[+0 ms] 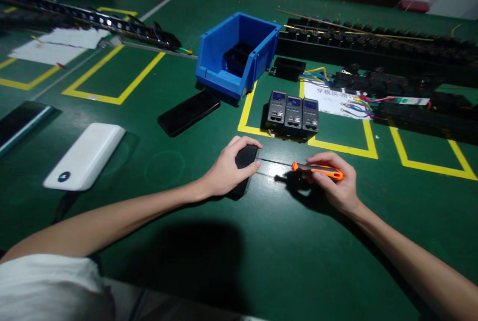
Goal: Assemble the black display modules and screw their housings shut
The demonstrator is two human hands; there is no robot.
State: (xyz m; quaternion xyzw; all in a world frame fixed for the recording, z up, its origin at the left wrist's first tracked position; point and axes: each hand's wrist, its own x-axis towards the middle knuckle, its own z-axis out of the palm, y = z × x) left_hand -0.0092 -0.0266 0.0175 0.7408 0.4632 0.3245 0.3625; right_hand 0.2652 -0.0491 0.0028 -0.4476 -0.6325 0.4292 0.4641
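Observation:
My left hand (229,164) is closed around a small black module (246,157), pressing it on the green table; the hand covers part of it. In my right hand (338,181) is an orange and black screwdriver (317,168), held level by its handle. Its thin shaft points left, and the tip meets or nearly meets the module's right side beside my left fingertips. Just beyond my hands stand three dark modules (293,112) side by side, with small blue displays and ports on their faces.
A blue bin (224,79) with black parts inside stands behind. A black phone (188,112), a white power bank (85,157) and another phone (22,122) lie left. Black strips with wires (407,84) and a paper sheet (324,97) are at right. Yellow tape (343,150) marks the table.

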